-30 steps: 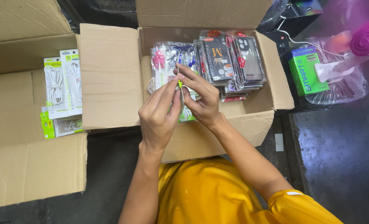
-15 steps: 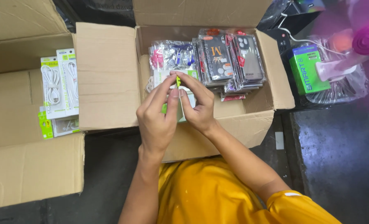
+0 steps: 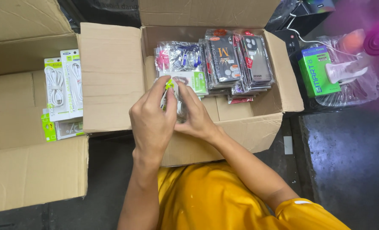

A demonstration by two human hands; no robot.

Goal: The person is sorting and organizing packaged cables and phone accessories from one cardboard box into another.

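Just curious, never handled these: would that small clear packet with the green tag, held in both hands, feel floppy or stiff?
Probably light: the small packet sits pinched between fingertips of the left hand and right hand. Likely a bit crinkly and slippery, since its wrap looks like thin glossy plastic.

The scene is seen through one camera only, worn on the head and aimed steeply down over the person's own chest. It is set close: the left hand [image 3: 153, 121] and right hand [image 3: 195, 117] are found near the centre, just over an open cardboard box [image 3: 257, 132]. A second open box [image 3: 32, 170] is cut off at nine o'clock, and a bagged green carton [image 3: 319, 70] lies at two o'clock. No second view is given, so nothing is shared.
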